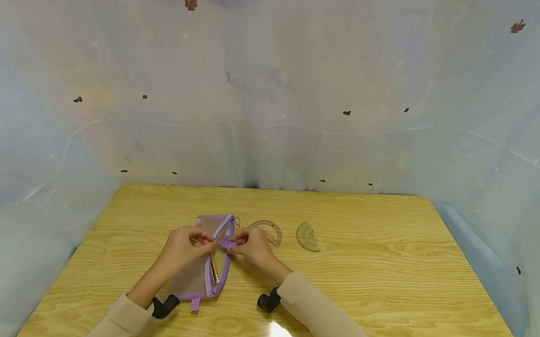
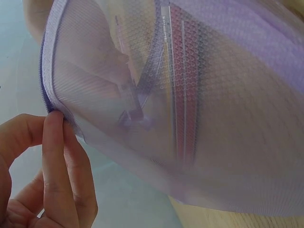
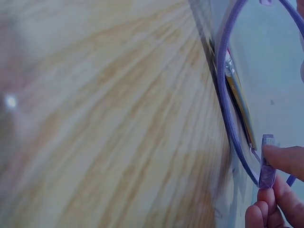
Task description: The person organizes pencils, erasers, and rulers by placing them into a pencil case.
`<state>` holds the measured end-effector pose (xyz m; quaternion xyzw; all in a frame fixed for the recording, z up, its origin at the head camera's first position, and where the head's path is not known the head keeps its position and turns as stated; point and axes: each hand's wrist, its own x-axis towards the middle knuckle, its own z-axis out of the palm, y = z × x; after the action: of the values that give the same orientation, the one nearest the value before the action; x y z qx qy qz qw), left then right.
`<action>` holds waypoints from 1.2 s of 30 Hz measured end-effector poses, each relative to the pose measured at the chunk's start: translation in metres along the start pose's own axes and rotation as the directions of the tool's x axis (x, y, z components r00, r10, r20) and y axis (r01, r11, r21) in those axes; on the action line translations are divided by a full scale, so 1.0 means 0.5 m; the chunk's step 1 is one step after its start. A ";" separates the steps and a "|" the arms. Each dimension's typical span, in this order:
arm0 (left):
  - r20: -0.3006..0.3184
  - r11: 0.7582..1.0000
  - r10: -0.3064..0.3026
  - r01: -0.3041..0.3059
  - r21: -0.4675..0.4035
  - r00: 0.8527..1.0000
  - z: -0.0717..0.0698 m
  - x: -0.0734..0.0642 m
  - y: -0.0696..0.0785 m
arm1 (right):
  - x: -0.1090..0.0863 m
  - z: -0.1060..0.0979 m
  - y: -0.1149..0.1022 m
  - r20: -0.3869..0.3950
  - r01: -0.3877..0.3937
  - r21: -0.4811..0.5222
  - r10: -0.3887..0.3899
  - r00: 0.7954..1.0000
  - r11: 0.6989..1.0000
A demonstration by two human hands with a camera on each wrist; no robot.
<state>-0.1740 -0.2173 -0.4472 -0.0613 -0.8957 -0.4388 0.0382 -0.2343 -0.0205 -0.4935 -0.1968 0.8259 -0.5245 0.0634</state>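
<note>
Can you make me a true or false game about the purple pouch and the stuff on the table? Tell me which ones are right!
1. The left hand pinches the edge of the purple pouch. True.
2. The right hand is empty. False: it pinches a small purple thing.
3. The purple pouch is closed all the way. False: its opening gapes.
4. A reddish protractor and a clear protractor lie on the table. True.
5. Nothing is inside the purple pouch. False: a yellow pencil-like stick shows in it, for one.
</note>
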 end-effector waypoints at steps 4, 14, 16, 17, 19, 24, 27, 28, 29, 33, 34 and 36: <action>0.002 1.000 -0.004 0.004 -0.006 1.000 0.000 -0.001 0.000 | 0.000 0.003 -0.001 0.013 -0.001 0.025 0.000 1.000 1.000; 0.005 1.000 -0.002 0.002 -0.024 1.000 -0.001 0.001 -0.003 | 0.003 0.012 -0.003 0.008 -0.004 0.005 0.004 1.000 1.000; 0.006 1.000 -0.002 0.002 -0.024 1.000 -0.001 0.001 -0.004 | 0.004 0.014 -0.005 0.007 -0.007 0.002 0.007 1.000 1.000; 0.006 1.000 -0.003 0.003 -0.024 1.000 -0.001 0.002 -0.004 | 0.004 0.014 -0.005 0.007 -0.008 -0.002 0.008 1.000 1.000; 0.006 1.000 -0.003 0.003 -0.023 1.000 -0.001 0.000 -0.004 | 0.004 0.016 -0.006 0.006 -0.008 -0.006 0.008 1.000 1.000; 0.001 1.000 -0.008 0.008 -0.026 1.000 -0.001 -0.001 -0.005 | 0.004 0.020 -0.004 0.011 0.007 0.006 -0.007 1.000 1.000; 0.003 0.999 -0.011 0.012 -0.033 1.000 -0.001 -0.002 -0.006 | 0.005 0.022 -0.003 0.019 0.009 0.024 -0.009 1.000 1.000; 0.003 0.999 -0.011 0.011 -0.033 1.000 0.000 -0.002 -0.007 | 0.005 0.022 -0.003 0.021 0.008 0.027 -0.008 1.000 1.000; 0.003 0.999 -0.011 0.011 -0.034 1.000 0.000 -0.002 -0.007 | 0.005 0.023 -0.003 0.021 0.007 0.030 -0.007 1.000 1.000; 0.003 0.999 -0.011 0.011 -0.036 1.000 0.000 -0.002 -0.007 | 0.005 0.024 -0.005 0.017 0.010 0.033 -0.011 1.000 0.999; 0.002 0.999 -0.009 0.009 -0.037 1.000 0.000 -0.002 -0.007 | 0.005 0.025 -0.006 0.016 0.012 0.035 -0.013 1.000 0.999; 0.003 0.999 -0.008 0.008 -0.035 1.000 0.001 -0.002 -0.007 | 0.004 0.025 -0.007 0.014 0.010 0.034 -0.010 1.000 0.999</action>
<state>-0.1733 -0.2193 -0.4504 -0.0593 -0.8881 -0.4546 0.0340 -0.2314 -0.0332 -0.4959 -0.2036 0.8155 -0.5373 0.0699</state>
